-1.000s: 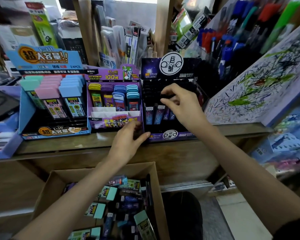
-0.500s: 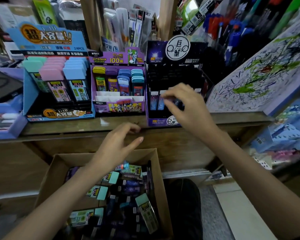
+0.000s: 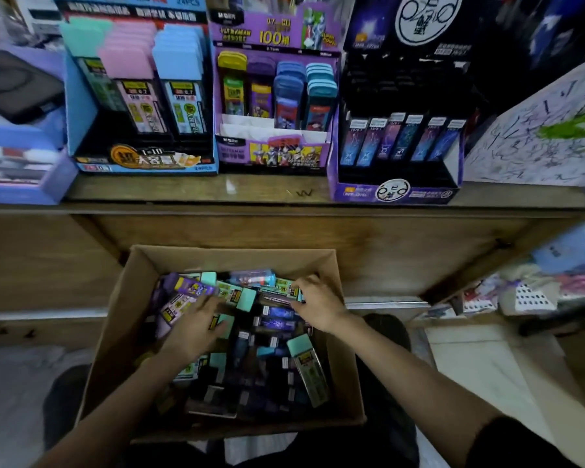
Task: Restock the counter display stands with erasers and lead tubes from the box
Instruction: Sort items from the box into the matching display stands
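A cardboard box (image 3: 233, 255) sits below the counter, full of teal-capped eraser packs (image 3: 306, 361) and dark lead tubes (image 3: 277, 312). Both my hands are inside it. My left hand (image 3: 196, 327) lies flat with spread fingers on the packs at the left, its fingertips by a purple tube (image 3: 196, 288). My right hand (image 3: 318, 305) reaches into the back right corner, fingers bent down among the packs; its grip is hidden. On the counter stand a blue eraser stand (image 3: 81, 130), a purple stand (image 3: 274, 157) and a dark lead-tube stand (image 3: 395, 192).
The wooden counter edge (image 3: 284, 206) runs just above the box. A scribbled test pad (image 3: 537, 140) leans at the right, and a lilac tray (image 3: 21, 184) sits at the left. Shelves with more stock (image 3: 554, 285) are at the lower right.
My right hand left the dark lead-tube stand and dropped into the box. My left hand came off the counter edge into the box too. The view tilted down.
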Tool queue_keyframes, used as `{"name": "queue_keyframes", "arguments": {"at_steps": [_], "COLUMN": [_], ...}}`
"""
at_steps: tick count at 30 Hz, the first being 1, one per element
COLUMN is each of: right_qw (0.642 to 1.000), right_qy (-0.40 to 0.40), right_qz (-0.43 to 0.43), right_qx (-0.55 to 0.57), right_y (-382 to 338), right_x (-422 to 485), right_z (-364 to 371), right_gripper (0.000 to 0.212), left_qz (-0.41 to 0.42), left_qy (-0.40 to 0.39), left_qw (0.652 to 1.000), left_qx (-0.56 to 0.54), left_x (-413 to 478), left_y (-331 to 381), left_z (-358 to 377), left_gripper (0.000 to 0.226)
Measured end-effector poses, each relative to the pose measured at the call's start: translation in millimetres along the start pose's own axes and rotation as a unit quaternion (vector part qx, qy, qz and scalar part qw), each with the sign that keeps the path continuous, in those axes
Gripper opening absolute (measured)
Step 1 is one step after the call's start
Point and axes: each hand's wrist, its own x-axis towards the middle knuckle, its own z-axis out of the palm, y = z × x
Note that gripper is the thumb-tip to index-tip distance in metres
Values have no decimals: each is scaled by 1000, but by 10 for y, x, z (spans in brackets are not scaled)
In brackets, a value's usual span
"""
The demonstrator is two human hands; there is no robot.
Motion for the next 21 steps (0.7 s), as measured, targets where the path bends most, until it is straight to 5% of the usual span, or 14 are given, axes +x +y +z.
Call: {"name": "queue_keyframes", "arguments": {"at_steps": [5,13,17,21], "right_qw": [993,998,998,996], "right_qy": [26,-64,-38,-19], "right_qz": [112,-25,-40,22], "right_qx": [14,-9,22,88], "right_y": [109,96,165,196], "right_x": [161,-151,-239,-177], "right_z": [369,858,874,767], "right_gripper": [39,62,65,70], "left_qz": [65,128,109,-21], "left_qy": [-2,-120,-117,-43], "left_qw": [998,979,987,985], "left_qx": [-6,103,-36,-163], "left_x": [-43,-158,-261,-219], "left_y": [-47,-7,-38,28], "left_z": [232,556,526,503], "left_gripper": [47,58,55,48]}}
